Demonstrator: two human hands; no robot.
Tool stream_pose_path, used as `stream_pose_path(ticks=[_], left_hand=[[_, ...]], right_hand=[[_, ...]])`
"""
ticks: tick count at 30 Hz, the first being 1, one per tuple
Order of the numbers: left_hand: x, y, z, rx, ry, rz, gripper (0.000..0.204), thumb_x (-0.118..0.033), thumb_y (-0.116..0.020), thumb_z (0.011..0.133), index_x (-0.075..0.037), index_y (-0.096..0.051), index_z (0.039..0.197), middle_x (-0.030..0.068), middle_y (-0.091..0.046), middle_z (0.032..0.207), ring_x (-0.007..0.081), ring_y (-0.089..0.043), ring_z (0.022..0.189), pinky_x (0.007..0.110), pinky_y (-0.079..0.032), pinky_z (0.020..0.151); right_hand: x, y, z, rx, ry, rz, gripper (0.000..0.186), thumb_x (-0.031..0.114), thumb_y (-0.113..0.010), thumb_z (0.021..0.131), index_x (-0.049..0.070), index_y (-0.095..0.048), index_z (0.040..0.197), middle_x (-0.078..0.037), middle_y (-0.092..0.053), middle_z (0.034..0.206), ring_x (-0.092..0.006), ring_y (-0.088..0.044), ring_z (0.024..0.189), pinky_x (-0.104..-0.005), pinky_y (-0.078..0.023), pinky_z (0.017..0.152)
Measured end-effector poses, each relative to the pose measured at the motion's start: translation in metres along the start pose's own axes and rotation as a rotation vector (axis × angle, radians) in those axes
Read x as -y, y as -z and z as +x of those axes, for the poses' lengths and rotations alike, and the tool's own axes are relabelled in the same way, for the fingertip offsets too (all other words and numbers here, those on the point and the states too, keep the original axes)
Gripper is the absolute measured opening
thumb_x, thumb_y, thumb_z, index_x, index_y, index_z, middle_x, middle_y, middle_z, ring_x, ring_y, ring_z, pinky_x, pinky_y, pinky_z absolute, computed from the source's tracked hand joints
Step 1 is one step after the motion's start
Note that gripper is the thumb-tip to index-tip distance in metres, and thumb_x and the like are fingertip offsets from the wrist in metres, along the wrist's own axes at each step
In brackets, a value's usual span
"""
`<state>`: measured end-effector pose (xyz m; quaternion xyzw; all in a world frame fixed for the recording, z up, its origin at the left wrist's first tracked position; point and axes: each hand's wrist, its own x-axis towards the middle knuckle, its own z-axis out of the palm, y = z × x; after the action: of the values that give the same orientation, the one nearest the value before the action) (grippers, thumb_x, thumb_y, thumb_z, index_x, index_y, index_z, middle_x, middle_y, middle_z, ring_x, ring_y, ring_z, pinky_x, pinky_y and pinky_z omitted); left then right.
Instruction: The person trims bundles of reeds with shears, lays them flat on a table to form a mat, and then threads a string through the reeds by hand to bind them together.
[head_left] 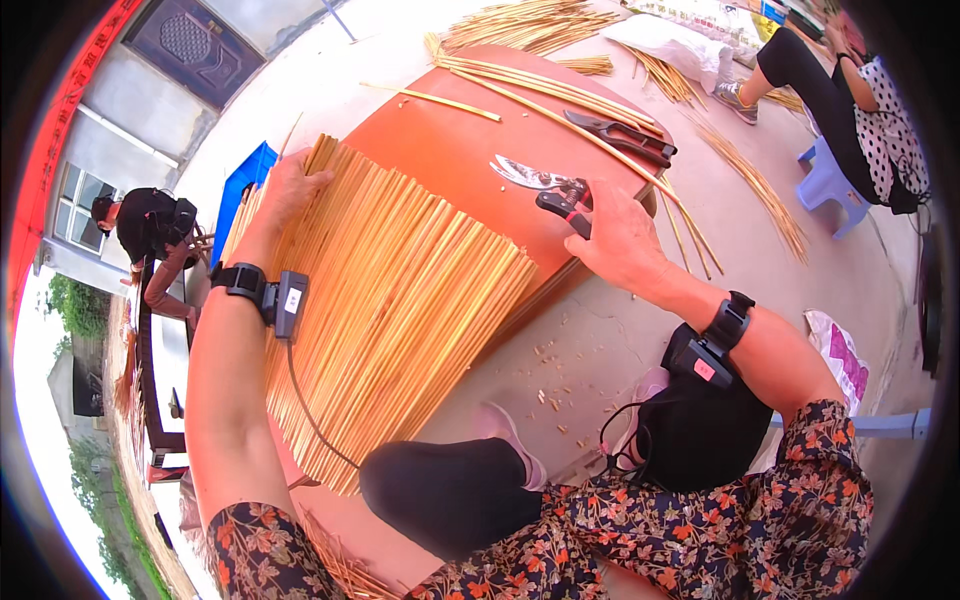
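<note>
A wide mat of yellow reed stalks (400, 290) lies side by side on an orange board (450, 140). My left hand (290, 190) presses flat on the far left end of the stalks, fingers spread. My right hand (615, 240) grips the red-and-black handles of pruning shears (545, 185), whose silver blades lie on the board and point left. Both wrists wear black bands with small devices.
A second pair of dark shears (625, 135) and several long loose stalks (540, 85) lie at the board's far end. More stalks are scattered on the concrete floor. One person sits on a purple stool (830, 185) at right; another person (150, 235) sits at left. A blue tray (245, 185) is behind the board.
</note>
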<state>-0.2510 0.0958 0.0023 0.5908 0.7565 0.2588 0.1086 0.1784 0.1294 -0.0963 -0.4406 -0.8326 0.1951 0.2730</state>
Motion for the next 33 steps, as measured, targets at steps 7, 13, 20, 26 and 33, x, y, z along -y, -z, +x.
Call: stream_pose_path(ticks=[7, 13, 20, 26, 33], left_hand=[[0.044, -0.089, 0.006, -0.392, 0.074, 0.707, 0.060, -0.026, -0.070, 0.086, -0.004, -0.046, 0.138, 0.0187, -0.050, 0.140, 0.0318, -0.044, 0.133, 0.046, -0.031, 0.112], [0.037, -0.149, -0.068, -0.134, -0.129, 0.393, 0.068, -0.047, -0.046, 0.099, -0.004, -0.030, 0.149, 0.0185, -0.026, 0.157, 0.0363, -0.022, 0.145, 0.058, -0.016, 0.116], [0.030, -0.160, -0.092, 0.062, -0.054, 0.477, 0.072, -0.053, -0.037, 0.099, -0.006, -0.025, 0.152, 0.0156, -0.020, 0.160, 0.0353, -0.015, 0.148, 0.058, -0.010, 0.117], [0.029, -0.161, -0.108, 0.056, -0.124, 0.464, 0.074, -0.056, -0.037, 0.098, -0.006, -0.026, 0.152, 0.0136, -0.023, 0.159, 0.0358, -0.016, 0.147, 0.059, -0.010, 0.116], [0.022, -0.159, -0.125, 0.107, -0.191, 0.480, 0.075, -0.055, -0.040, 0.098, -0.006, -0.024, 0.153, 0.0129, -0.021, 0.160, 0.0344, -0.014, 0.148, 0.058, -0.007, 0.117]], right_hand=[[-0.006, -0.023, 0.028, 0.113, -0.047, 0.072, 0.060, 0.018, -0.074, 0.072, 0.000, -0.047, 0.122, -0.019, -0.057, 0.107, -0.0375, -0.057, 0.101, -0.0445, -0.046, 0.087], [-0.005, -0.035, 0.039, 0.135, -0.072, 0.151, 0.051, 0.018, -0.072, 0.073, -0.002, -0.048, 0.113, -0.019, -0.057, 0.097, -0.0368, -0.058, 0.089, -0.0460, -0.047, 0.079], [0.008, -0.046, 0.043, 0.136, -0.086, 0.141, 0.054, 0.019, -0.074, 0.073, -0.004, -0.049, 0.115, -0.020, -0.059, 0.100, -0.0362, -0.060, 0.093, -0.0443, -0.047, 0.081], [0.017, -0.039, 0.026, 0.180, -0.161, 0.355, 0.064, 0.024, -0.076, 0.071, -0.006, -0.049, 0.120, -0.019, -0.060, 0.102, -0.0303, -0.060, 0.098, -0.0384, -0.047, 0.087], [0.019, -0.022, -0.009, 0.262, -0.298, 0.761, 0.049, 0.023, -0.072, 0.078, -0.004, -0.051, 0.113, -0.007, -0.057, 0.095, -0.0152, -0.055, 0.091, -0.0292, -0.044, 0.085]])
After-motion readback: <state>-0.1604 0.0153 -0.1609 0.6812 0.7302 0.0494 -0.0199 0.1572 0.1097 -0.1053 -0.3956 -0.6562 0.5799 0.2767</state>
